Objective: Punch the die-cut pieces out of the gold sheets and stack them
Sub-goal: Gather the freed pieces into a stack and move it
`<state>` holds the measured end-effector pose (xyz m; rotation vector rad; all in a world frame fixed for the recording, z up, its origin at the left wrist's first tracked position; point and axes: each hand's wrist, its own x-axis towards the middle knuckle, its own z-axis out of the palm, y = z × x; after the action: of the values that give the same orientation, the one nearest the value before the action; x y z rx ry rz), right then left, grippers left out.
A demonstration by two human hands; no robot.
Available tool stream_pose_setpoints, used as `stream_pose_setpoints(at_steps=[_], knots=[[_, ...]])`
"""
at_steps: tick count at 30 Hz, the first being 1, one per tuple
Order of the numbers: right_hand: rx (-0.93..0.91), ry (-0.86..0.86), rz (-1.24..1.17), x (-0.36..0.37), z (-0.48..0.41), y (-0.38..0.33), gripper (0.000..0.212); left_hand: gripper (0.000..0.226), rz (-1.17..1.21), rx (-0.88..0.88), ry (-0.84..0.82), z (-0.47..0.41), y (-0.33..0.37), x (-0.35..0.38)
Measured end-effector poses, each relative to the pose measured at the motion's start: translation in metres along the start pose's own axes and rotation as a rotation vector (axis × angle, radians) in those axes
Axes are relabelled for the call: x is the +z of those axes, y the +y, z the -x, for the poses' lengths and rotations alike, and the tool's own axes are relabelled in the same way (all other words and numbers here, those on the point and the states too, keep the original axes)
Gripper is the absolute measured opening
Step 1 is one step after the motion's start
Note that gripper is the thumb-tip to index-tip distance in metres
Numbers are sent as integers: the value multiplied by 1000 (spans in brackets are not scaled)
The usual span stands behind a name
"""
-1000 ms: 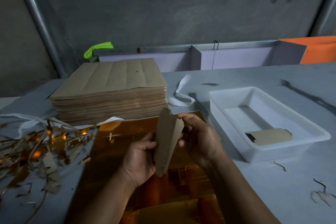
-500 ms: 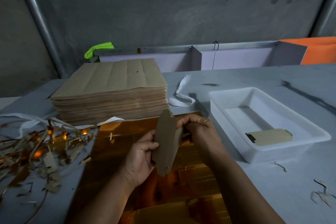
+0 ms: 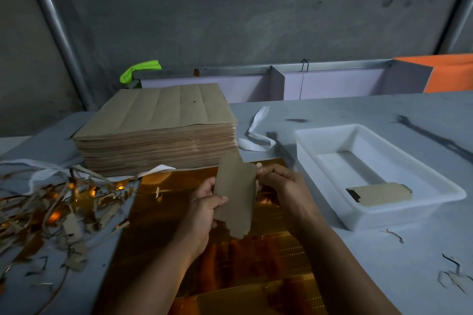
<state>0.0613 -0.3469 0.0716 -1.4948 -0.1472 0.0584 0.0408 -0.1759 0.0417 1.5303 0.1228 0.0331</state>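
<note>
Holding: left hand point(image 3: 202, 215) grips the left edge of a brown die-cut piece point(image 3: 236, 194), thumb on its face; right hand point(image 3: 284, 184) pinches its upper right edge. Piece upright, off the tabletop point(image 3: 384, 263).
Under hands: gold sheet point(image 3: 256, 263), flat, perforation lines showing.
Left of hands: heap of gold and brown scrap strips point(image 3: 64, 207).
Right of hands: white tray point(image 3: 322, 186), one punched piece point(image 3: 384, 194) flat inside.
Beyond hands: tall stack of brown sheets point(image 3: 163, 120); white strap point(image 3: 256, 135) beside it.
</note>
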Motion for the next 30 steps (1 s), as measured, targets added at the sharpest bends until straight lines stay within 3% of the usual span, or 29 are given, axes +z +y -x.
stream_pose_setpoints(at_steps=[10, 17, 25, 30], knots=[[155, 98, 170, 4, -5, 14, 19, 32, -73, -57, -4, -1, 1, 10], [264, 89, -29, -7, -10, 25, 19, 15, -62, -112, 19, -1, 3, 11], [382, 101, -258, -14, -12, 31, 12, 23, 20, -147, 50, -3, -1, 8], [431, 266, -404, -23, -13, 31, 15, 22, -13, -132, 64, -3, -1, 4]])
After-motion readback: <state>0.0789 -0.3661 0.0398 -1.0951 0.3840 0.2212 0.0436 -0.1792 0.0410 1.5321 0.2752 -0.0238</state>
